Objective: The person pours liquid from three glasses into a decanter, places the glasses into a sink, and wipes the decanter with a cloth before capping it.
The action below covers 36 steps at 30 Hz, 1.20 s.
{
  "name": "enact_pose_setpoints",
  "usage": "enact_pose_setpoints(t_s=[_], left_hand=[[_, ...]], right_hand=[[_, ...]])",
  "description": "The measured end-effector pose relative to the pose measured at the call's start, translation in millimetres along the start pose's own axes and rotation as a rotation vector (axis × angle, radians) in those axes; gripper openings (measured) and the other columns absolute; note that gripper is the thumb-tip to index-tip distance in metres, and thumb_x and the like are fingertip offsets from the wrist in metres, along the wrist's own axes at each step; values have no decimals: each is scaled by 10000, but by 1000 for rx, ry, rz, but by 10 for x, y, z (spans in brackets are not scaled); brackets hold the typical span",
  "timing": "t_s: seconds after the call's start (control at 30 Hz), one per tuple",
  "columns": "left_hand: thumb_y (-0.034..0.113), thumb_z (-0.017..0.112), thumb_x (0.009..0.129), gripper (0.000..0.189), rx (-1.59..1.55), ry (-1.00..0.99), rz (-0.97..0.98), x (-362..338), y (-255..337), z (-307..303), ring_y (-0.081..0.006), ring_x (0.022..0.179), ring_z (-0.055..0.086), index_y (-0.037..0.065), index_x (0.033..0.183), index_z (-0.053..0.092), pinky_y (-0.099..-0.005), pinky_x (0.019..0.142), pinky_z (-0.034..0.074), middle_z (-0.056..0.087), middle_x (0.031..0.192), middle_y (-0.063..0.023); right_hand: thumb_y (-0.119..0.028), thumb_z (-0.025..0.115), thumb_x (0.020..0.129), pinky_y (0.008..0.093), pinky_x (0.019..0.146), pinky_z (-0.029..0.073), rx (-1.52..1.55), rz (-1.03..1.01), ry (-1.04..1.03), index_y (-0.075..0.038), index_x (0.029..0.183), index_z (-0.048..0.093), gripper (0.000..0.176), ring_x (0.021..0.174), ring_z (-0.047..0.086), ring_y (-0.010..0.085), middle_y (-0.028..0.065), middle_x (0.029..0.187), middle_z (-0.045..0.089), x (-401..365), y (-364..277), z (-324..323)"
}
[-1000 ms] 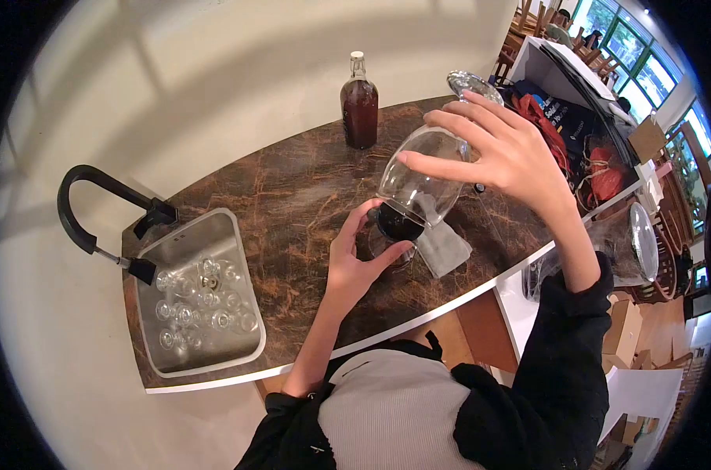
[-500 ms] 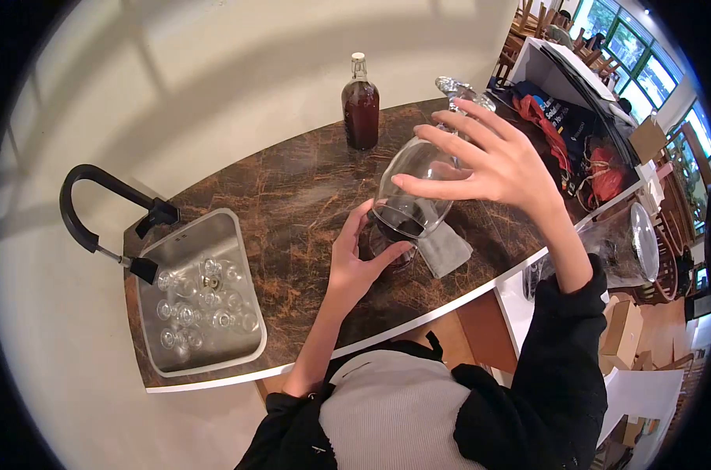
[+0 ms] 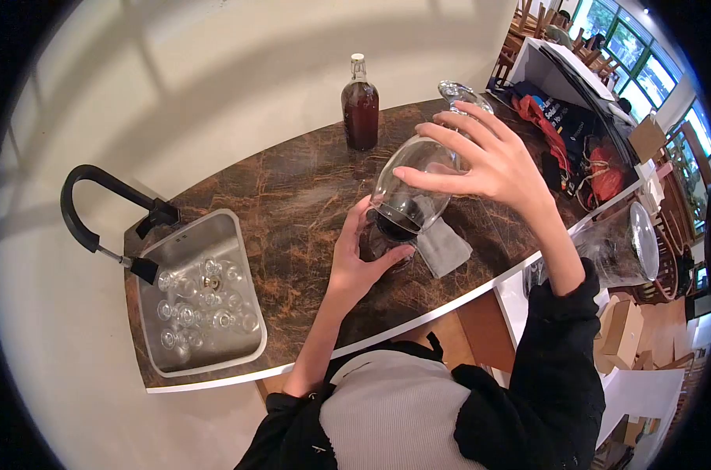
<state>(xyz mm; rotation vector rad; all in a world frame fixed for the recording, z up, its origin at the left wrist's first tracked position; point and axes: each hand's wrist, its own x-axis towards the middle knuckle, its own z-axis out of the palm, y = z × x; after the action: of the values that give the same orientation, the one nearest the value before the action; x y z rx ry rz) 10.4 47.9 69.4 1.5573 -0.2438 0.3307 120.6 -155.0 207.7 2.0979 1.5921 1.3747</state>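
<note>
A large footed glass vessel point(image 3: 396, 182) is tilted over the counter, its foot up at the right and its mouth down at the left. My right hand point(image 3: 481, 160) holds it around the bowl and stem. Below the mouth, my left hand point(image 3: 361, 254) is wrapped round a container with dark liquid point(image 3: 396, 227), mostly hidden by the glass. A folded grey cloth point(image 3: 445, 249) lies just right of it. Behind stands a closed bottle of dark red liquid point(image 3: 361, 117).
Several upturned glasses point(image 3: 206, 301) lie in the steel sink point(image 3: 246, 313) at left, under a black faucet point(image 3: 108, 184). A large clear container point(image 3: 618, 247) stands at right, beyond the counter edge. Bags point(image 3: 555, 133) fill a shelf at back right.
My right hand and the tilted glass vessel have shifted very slightly. The dark liquid at the vessel's mouth looks smaller and lower. My left hand has hardly moved.
</note>
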Motion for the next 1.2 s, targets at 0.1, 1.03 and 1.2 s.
enact_pose_setpoints(t_s=[0.1, 1.03, 1.2], left_hand=[[198, 910, 738, 919, 44, -8, 2, -28, -79, -30, -226, 1295, 523, 63, 1478, 382, -379, 1131, 376, 540, 1404, -109], [28, 856, 751, 885, 154, 37, -190, -517, -44, -389, -248, 1316, 505, 61, 1489, 370, -393, 1153, 354, 538, 1403, -128], [-6, 836, 765, 857, 152, 113, -191, -727, -169, -578, -253, 1321, 508, 57, 1483, 373, -392, 1146, 368, 541, 1399, -133]], right_hand=[[-193, 661, 725, 371, 1019, 516, -12, 2, 25, -542, 1311, 557, 690, 1019, 645, 174, -32, 1186, 645, 14, 36, -19], [-160, 852, 722, 374, 1009, 487, 1211, 783, -99, -49, 1482, 431, 875, 1134, 611, 175, 97, 1239, 629, -646, -86, 293], [-113, 864, 719, 380, 911, 547, 1766, 1114, 121, -52, 1530, 326, 975, 1064, 648, 225, 125, 1185, 614, -1276, -387, 389]])
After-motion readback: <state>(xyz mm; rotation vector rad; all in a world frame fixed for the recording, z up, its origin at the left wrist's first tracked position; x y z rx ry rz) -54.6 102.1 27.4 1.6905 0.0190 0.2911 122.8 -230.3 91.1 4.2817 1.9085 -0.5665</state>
